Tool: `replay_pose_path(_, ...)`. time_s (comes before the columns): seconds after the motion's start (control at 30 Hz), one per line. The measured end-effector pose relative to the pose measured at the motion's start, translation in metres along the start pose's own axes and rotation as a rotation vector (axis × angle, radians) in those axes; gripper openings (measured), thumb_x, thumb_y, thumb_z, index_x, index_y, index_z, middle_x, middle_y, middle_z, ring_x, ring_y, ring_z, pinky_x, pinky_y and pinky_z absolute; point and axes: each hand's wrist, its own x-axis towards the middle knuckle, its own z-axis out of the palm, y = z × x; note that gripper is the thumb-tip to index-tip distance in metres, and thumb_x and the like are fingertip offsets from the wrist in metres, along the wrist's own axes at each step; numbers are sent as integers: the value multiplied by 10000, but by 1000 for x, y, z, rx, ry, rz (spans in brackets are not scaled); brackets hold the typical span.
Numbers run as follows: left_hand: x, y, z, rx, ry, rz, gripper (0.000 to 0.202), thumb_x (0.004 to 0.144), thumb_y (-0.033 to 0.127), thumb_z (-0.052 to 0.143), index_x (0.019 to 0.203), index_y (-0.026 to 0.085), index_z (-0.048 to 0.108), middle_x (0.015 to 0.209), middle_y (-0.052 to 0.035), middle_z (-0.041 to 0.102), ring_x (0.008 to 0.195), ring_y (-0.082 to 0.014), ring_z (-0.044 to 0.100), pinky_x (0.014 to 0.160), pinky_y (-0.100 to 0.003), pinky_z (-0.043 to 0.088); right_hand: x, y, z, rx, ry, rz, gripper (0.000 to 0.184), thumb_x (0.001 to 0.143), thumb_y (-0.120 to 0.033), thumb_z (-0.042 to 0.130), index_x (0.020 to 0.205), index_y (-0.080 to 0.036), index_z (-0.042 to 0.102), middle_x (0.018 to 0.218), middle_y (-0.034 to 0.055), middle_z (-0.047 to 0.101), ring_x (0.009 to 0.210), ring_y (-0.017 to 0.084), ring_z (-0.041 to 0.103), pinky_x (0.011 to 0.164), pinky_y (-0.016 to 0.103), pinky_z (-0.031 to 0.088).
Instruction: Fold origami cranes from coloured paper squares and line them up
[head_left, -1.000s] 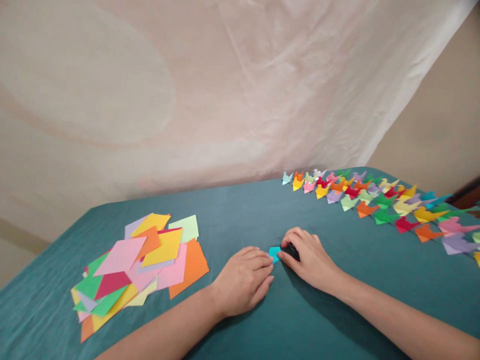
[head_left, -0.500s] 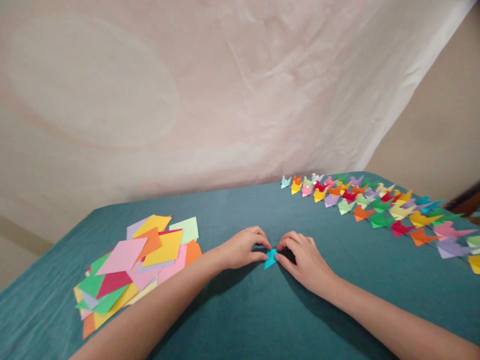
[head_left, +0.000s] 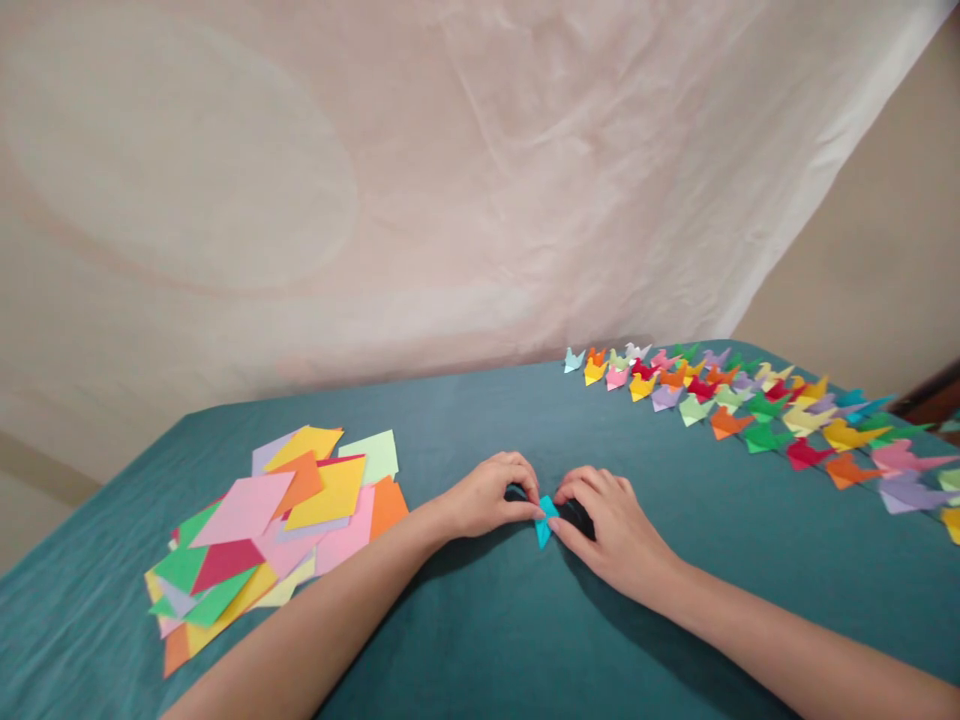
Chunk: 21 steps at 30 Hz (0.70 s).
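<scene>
Your left hand (head_left: 491,497) and right hand (head_left: 619,522) pinch the folded blue paper (head_left: 544,533) between them, over the teal tablecloth (head_left: 480,630). It is probably light, thin and easily creased; grip opposite edges lightly.

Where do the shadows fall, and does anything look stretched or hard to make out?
Head view: soft shadows lie on the cloth below the left hand and right hand; head view: paper birds look drawn out toward the right edge, perhaps lens distortion; head view: the blue paper shows too small to read its folds clearly.
</scene>
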Motion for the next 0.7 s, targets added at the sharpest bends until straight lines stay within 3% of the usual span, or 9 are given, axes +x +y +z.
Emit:
replay_pose_path(0.17,-2,5,8,-234,60,-118,147,788,274,626,775,129,609,955,-65,638,829,-145,586,745,-258,449,0,2,1,118,5,58,112,822,-294,544,905,-219,538,959,43,584,902,211,524,809,381,369)
replay_pose_path(0.4,1,1,28,-568,221,-332,221,723,305,678,766,116,570,664,-8,611,597,-108,583,584,-229,468,4,2,-1,456,5,166,128,867,-286,449,909,-209,542,881,32,613,842,184,552,763,322,419)
replay_pose_path(0.53,2,3,31,-599,252,-367,270,696,311,690,830,127,544,723,-1,597,571,-107,601,533,-224,480,7,2,0,507,11,170,125,871,-283,452,879,-203,547,837,19,614,794,171,556,740,309,420)
replay_pose_path(0.7,1,8,30,-508,224,-295,246,758,271,628,945,132,550,757,-6,582,603,-95,574,546,-209,469,10,3,2,541,36,159,103,859,-266,463,879,-195,535,817,19,606,762,160,556,713,295,437)
